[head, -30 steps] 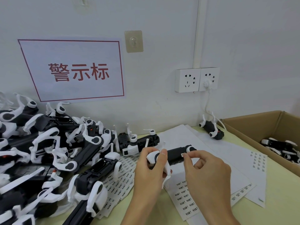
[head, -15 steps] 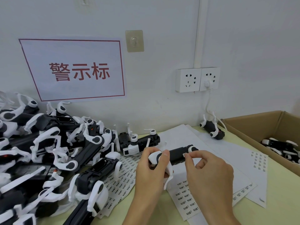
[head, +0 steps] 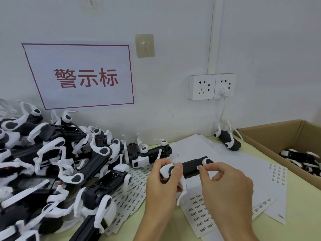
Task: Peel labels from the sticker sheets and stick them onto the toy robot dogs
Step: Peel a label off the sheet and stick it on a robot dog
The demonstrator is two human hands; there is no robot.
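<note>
**Label held at the far end of the held dog**

Little has shifted over the last second: both hands sit slightly lower and further right in the head view, and the right thumb and forefinger have stayed at the dog's far end with the label.

Head view: the left hand [head: 162, 185] curls its fingers round the near, white-shouldered end of the toy robot dog [head: 190, 165], thumb on top, holding it above the sheets with its black body running away to the right. The right hand [head: 225, 186] pinches a small white label [head: 198, 168] between thumb and forefinger; the label lies against the black body just beside the white joint at the far end (whether it is fully stuck down cannot be told). The other right fingers are curled under.

Beneath the hands lie sticker sheets [head: 199, 211] with rows of small printed labels, overlapping on the pale green table [head: 298, 221]. A pile of dogs [head: 52, 162] crowds the left side. One more lone dog [head: 227, 139] lies near the wall, next to a cardboard box [head: 271, 134] that holds several others. A red-bordered sign [head: 83, 77] and twin sockets [head: 212, 86] hang on the wall.
</note>
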